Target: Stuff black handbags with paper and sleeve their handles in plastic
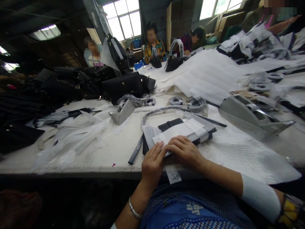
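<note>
Right in front of me on the table lies a flat black leather bag piece (170, 124), partly covered by a white wrapping sheet (183, 131). At the sheet's near edge, my left hand (152, 162) has its fingers pressed together on it. My right hand (187, 153) curls over the same edge, its fingertips almost meeting the left ones. Both thumbs are mostly hidden. Around the back of the piece arches a long strap (164, 109) in clear film. A strip of clear tape (173, 175) hangs below my hands at the table edge.
Grey tape dispensers stand left (124, 111) and right (247, 111). Behind them are coiled wrapped straps (196, 104) and a stack of white foam sheets (209, 73). Black handbags (122, 84) pile up at the left. Several people work across the table, one person (154, 47) holding a small bag.
</note>
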A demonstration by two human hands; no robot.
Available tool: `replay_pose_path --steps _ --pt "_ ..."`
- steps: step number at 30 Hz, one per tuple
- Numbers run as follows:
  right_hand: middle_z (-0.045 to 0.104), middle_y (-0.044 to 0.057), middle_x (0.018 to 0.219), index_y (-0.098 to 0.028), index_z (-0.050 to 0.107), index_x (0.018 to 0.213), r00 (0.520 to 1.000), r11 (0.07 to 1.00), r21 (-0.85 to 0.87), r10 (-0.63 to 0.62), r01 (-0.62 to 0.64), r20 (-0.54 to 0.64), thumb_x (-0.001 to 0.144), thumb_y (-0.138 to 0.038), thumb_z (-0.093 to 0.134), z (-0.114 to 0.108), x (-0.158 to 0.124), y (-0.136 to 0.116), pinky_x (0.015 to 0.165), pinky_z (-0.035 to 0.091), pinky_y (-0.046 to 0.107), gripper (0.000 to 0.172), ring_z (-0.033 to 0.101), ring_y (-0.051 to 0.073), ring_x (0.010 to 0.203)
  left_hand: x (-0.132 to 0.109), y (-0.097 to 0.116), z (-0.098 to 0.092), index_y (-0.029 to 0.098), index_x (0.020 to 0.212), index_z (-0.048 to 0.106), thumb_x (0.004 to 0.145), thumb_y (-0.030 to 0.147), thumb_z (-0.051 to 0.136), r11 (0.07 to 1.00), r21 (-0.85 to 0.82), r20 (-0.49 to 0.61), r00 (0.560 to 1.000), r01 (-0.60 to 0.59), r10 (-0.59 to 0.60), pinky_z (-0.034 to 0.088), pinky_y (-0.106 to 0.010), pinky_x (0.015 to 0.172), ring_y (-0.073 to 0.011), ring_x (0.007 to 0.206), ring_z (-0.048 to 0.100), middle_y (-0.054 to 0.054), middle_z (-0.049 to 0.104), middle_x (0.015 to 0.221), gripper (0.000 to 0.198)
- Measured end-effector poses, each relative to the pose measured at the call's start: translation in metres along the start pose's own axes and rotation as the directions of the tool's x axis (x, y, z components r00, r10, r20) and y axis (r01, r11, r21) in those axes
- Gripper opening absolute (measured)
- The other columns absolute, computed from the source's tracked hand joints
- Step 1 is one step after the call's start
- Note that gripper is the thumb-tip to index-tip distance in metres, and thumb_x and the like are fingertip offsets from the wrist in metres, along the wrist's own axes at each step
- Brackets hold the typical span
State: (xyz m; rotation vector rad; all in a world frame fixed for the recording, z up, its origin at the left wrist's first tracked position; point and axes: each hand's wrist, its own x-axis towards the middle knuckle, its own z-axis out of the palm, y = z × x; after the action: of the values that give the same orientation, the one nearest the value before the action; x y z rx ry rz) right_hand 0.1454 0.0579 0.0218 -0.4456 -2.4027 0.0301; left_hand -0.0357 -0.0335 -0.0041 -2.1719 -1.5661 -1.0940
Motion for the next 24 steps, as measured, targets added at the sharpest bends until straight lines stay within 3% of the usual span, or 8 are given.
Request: replay_pose_path --steps 3,6,9,11,14,17,20,24 --pt "0.066 0.011 0.126 -0.016 0.060 0.126 0.997 0.997 0.007 -0.077 0.076 0.021 0.094 -0.008 0.047 -0.015 -0.020 -0.007 0.110 0.040 0.044 0.036 0.054 0.023 0.124 -0.004 -0.003 0.007 0.019 0.134 0.059 0.097 0.009 0.051 0.999 0.029 -0.041 0.998 -0.046 0.047 0.053 -0.041 0.102 -0.0249 0.127 0.057 -0.011 0.064 0.133 0.039" --pt "0.051 0.010 0.148 -0.014 0.050 0.141 0.961 0.984 0.085 -0.171 0.155 0.219 0.090 -0.006 0.047 -0.025 -0.047 -0.017 0.118 0.033 0.049 0.053 0.037 0.024 0.143 -0.004 -0.004 0.007 0.020 0.132 0.061 0.098 0.009 0.050 0.998 0.023 -0.032 0.998 -0.052 0.052 0.053 -0.041 0.101 -0.0250 0.127 0.057 -0.011 0.063 0.134 0.038" --pt "0.047 0.010 0.151 -0.014 0.043 0.147 0.913 0.982 0.126 -0.178 0.141 0.367 0.090 -0.008 0.049 -0.016 -0.064 -0.025 0.115 0.038 0.050 0.058 0.037 0.024 0.143 -0.003 -0.003 0.005 0.020 0.131 0.062 0.097 0.007 0.050 0.998 0.033 -0.044 0.998 -0.048 0.050 0.053 -0.040 0.101 -0.0248 0.127 0.058 -0.010 0.063 0.134 0.038" --pt "0.053 0.012 0.146 -0.013 0.047 0.145 0.937 0.985 0.119 -0.155 0.123 0.314 0.093 -0.009 0.049 -0.002 -0.064 -0.028 0.110 0.045 0.050 0.052 0.045 0.025 0.138 -0.002 -0.002 0.005 0.020 0.130 0.062 0.097 0.007 0.051 0.998 0.046 -0.049 0.998 -0.048 0.050 0.054 -0.040 0.101 -0.0247 0.126 0.058 -0.010 0.064 0.133 0.038" --pt "0.067 0.014 0.128 -0.011 0.061 0.130 0.985 0.985 0.125 -0.136 0.122 0.107 0.095 -0.008 0.047 0.016 -0.054 -0.031 0.103 0.053 0.046 0.038 0.060 0.026 0.124 -0.002 -0.001 0.006 0.020 0.130 0.063 0.097 0.008 0.051 0.996 0.065 -0.054 0.997 -0.053 0.056 0.054 -0.039 0.100 -0.0242 0.125 0.059 -0.010 0.064 0.132 0.037" --pt "0.074 0.012 0.110 -0.012 0.067 0.117 0.995 0.984 0.154 -0.087 0.093 -0.044 0.093 -0.005 0.041 0.022 -0.046 -0.039 0.096 0.058 0.040 0.036 0.070 0.023 0.106 -0.002 -0.001 0.007 0.021 0.130 0.062 0.097 0.008 0.052 0.996 0.072 -0.063 0.997 -0.049 0.054 0.055 -0.040 0.099 -0.0240 0.125 0.059 -0.010 0.065 0.132 0.037" --pt "0.076 0.011 0.105 -0.012 0.067 0.114 0.996 0.978 0.196 -0.056 0.070 -0.076 0.091 -0.003 0.040 0.017 -0.053 -0.052 0.090 0.061 0.038 0.037 0.073 0.022 0.097 -0.003 -0.002 0.010 0.020 0.131 0.062 0.096 0.005 0.050 0.997 0.069 -0.062 0.997 -0.044 0.048 0.054 -0.040 0.100 -0.0240 0.125 0.059 -0.009 0.064 0.132 0.039" --pt "0.075 0.011 0.109 -0.011 0.066 0.118 0.998 0.971 0.235 -0.030 0.042 -0.056 0.091 -0.004 0.040 0.005 -0.076 -0.066 0.091 0.061 0.040 0.038 0.071 0.023 0.104 -0.003 -0.003 0.011 0.021 0.131 0.062 0.095 0.003 0.050 0.997 0.067 -0.055 0.997 -0.046 0.050 0.054 -0.040 0.101 -0.0235 0.126 0.058 -0.008 0.064 0.133 0.042"
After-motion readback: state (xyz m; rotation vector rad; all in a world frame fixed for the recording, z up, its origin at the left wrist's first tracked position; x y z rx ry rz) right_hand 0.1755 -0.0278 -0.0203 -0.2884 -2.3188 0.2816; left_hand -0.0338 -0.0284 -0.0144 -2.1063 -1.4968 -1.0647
